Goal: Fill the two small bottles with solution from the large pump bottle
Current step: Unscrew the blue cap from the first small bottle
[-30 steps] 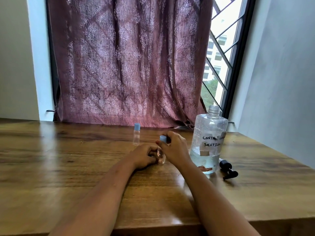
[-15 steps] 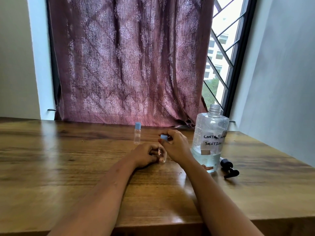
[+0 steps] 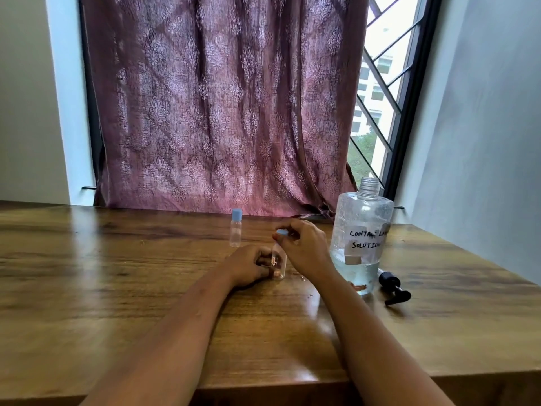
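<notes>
One small bottle [image 3: 277, 263] is gripped upright on the bench [image 3: 117, 288] by the left hand [image 3: 248, 266], and its blue cap [image 3: 281, 232] is pinched by the right hand [image 3: 306, 249], right beside the uncapped large bottle [image 3: 361, 230].

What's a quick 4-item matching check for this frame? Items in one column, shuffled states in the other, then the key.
1. large bottle
2. pump head
3. far small bottle
4. near small bottle

A. lies on the table
B. left hand grips it; right hand pinches its blue cap
C. stands untouched, capped
D. stands with neck open, pump off

Pairs: 1-D, 2-A, 3-C, 4-B
</notes>
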`<control>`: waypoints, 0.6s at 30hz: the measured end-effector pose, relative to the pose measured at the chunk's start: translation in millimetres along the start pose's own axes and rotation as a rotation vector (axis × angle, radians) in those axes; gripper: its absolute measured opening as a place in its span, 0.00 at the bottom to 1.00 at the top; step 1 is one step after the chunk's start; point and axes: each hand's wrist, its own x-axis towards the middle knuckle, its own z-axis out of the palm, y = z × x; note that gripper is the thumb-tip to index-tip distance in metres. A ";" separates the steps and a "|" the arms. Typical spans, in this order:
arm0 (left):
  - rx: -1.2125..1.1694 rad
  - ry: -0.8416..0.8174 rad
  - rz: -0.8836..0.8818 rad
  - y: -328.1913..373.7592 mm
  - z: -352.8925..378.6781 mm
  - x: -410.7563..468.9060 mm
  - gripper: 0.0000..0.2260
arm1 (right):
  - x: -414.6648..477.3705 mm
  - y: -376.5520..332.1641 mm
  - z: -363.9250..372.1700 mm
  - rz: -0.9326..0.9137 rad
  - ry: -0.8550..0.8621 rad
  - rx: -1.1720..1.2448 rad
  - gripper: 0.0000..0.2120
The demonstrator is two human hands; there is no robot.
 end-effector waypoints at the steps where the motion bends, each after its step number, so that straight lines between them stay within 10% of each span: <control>1: -0.004 0.003 0.003 -0.2 0.2 0.1 0.15 | 0.5 -0.5 -3.0 -0.006 -0.055 0.018 0.08; 18: -0.060 0.002 0.040 0.1 0.7 -2.3 0.14 | -1.9 -5.3 -10.9 0.079 -0.158 0.167 0.14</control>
